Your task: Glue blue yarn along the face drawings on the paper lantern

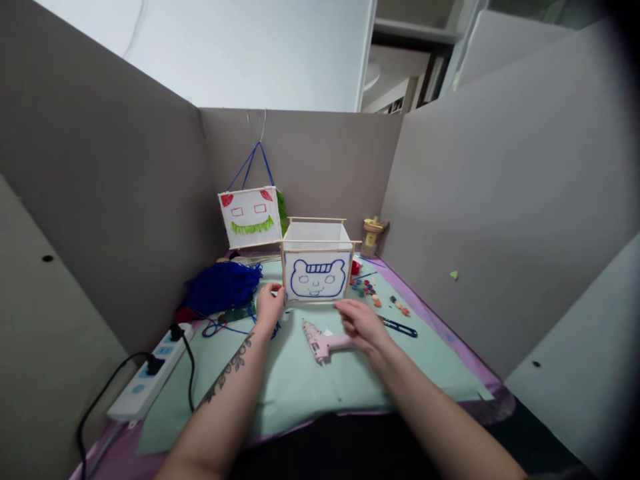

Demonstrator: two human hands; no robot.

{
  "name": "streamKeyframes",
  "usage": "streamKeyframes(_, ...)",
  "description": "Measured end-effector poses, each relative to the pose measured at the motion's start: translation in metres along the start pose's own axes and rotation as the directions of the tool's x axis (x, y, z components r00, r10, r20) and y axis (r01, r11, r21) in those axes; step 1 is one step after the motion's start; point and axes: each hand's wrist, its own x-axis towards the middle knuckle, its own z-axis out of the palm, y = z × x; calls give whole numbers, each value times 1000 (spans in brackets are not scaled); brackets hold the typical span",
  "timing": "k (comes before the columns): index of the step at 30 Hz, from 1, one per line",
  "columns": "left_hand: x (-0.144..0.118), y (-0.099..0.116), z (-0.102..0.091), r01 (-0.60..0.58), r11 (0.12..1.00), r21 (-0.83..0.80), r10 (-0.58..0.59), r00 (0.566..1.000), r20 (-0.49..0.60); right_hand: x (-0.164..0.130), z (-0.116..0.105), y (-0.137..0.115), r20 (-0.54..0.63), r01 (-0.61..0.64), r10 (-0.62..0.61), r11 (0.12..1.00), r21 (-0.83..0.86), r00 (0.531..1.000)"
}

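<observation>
White box lantern (pixel 317 275) centre frame, pale wood frame, bear face drawn in blue outline with striped band on top. Second lantern (pixel 251 217) upper left of it: white, red corners and rectangles, green fringe, blue strings. Dark blue yarn pile (pixel 223 287) left. Pink glue gun (pixel 324 343) on mint-green mat (pixel 300 387); purple surface (pixel 450 337) edge. White power strip (pixel 150 373), blue switches, black cable. Grey partition walls (pixel 490 200).
</observation>
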Motion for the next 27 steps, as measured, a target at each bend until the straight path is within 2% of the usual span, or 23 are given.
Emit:
streamKeyframes(1,0,0,0,2,1000,3,-2,1000,1,-16,-26,1,-70,134,-148,976,-173,987)
streamKeyframes(2,0,1,0,2,1000,4,-2,1000,1,-34,-55,4,-119,224,-284,902,-368,951)
streamKeyframes(3,-1,1,0,3,1000,5,-3,1000,1,-52,-85,7,-167,254,-402,796,-550,900)
streamKeyframes(5,-1,0,1,7,1000,13,-7,1000,-4,-86,-148,19,-274,141,-574,574,-807,771)
streamKeyframes(6,-1,0,2,11,1000,20,-11,1000,-7,-101,-177,26,-287,50,-599,482,-875,748)
streamKeyframes(7,-1,-1,2,16,999,28,-16,1000,-10,-113,-203,34,-267,-30,-563,395,-918,782)
streamKeyframes(8,-1,-1,2,21,999,34,-20,1000,-13,-121,-226,41,-212,-73,-452,306,-949,866)
streamKeyframes(9,0,-2,2,21,999,36,-21,1000,-13,-127,-243,48,-166,-94,-334,221,-971,928)
streamKeyframes(10,0,-2,2,21,999,35,-21,1000,-16,-130,-256,54,-140,-108,-227,146,-983,964)
streamKeyframes(11,0,-3,1,19,999,34,-18,1000,-21,-130,-263,58,-116,-106,-152,75,-992,982)
streamKeyframes(13,0,-3,-1,12,999,29,-11,999,-39,-127,-264,60,-113,-121,-125,-65,-990,986)
streamKeyframes(16,1,-4,-4,6,1000,22,-4,998,-63,-120,-247,55,-107,-175,-261,-255,-951,959)
streamKeyframes(18,1,-5,-5,6,1000,15,-4,997,-71,-117,-236,52,-111,-230,-358,-310,-923,927)
streamKeyframes(21,0,-3,-6,6,1000,-6,-7,997,-81,-115,-231,53,-144,-279,-449,-250,-927,882)
streamKeyframes(24,-2,4,-10,-9,1000,-28,6,994,-111,-115,-236,52,-140,-233,-465,-148,-961,874)
streamKeyframes(27,-2,15,-22,-58,998,-15,55,983,-174,-111,-237,49,-73,-171,-509,-149,-974,858)
